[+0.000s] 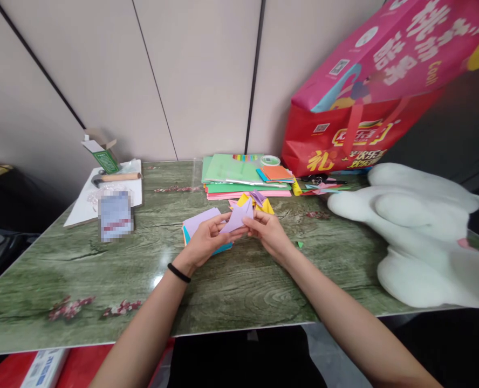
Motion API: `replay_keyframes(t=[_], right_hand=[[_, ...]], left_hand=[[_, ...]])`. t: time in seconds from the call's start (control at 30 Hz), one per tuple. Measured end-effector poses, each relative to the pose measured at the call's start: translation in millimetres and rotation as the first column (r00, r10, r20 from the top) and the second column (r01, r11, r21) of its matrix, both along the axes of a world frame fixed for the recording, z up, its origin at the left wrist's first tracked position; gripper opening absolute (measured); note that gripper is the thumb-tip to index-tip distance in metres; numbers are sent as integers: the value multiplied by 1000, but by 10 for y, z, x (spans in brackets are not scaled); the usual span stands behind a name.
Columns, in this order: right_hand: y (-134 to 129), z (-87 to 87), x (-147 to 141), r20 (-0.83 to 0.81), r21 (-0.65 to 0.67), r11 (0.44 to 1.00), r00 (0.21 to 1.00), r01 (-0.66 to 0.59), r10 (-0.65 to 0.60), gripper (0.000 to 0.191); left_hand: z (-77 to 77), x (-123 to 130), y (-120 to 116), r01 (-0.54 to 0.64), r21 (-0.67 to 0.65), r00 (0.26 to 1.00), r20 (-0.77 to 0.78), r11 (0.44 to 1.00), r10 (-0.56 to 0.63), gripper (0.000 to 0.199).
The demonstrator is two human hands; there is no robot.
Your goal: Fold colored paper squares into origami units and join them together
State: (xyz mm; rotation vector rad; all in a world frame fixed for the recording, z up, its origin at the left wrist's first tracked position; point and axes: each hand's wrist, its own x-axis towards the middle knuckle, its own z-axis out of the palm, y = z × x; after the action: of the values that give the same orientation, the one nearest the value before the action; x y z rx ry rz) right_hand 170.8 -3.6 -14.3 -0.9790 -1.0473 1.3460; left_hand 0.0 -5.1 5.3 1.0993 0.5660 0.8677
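A folded piece of light purple paper (239,214) is held between both hands above the green table. My left hand (209,234) supports it from the left and below, its fingers closed on the paper. On the right edge, my right hand (269,231) pinches the same piece. Yellow, purple and pink folded paper (266,203) lies just behind the hands. A stack of square paper sheets (199,220), purple on top with blue and orange below, rests partly hidden behind my left hand.
Green and pink sheets (231,170) are stacked at the back, with orange squares (278,172) on top. A white plush toy (421,226) and a red bag (336,140) occupy the right. A green box (105,160) and hammer (120,177) are at the left.
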Motion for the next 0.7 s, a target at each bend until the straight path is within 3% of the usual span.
replay_keyframes(t=[0.13, 0.23, 0.53, 0.7], right_hand=[[-10, -36, -43, 101, 43, 999, 995, -29, 25, 33], [-26, -54, -82, 130, 75, 996, 991, -41, 31, 33], [-43, -57, -88, 190, 111, 992, 981, -54, 32, 34], [-46, -27, -85, 191, 101, 995, 982, -7, -12, 37]], left_hand=[[-53, 51, 18, -175, 45, 967, -181, 983, 181, 41], [-86, 82, 22, -256, 7, 948, -195, 967, 252, 32], [-57, 93, -15, -273, -45, 944, -204, 961, 259, 33], [-70, 84, -7, -273, 1, 946, -182, 962, 269, 33]])
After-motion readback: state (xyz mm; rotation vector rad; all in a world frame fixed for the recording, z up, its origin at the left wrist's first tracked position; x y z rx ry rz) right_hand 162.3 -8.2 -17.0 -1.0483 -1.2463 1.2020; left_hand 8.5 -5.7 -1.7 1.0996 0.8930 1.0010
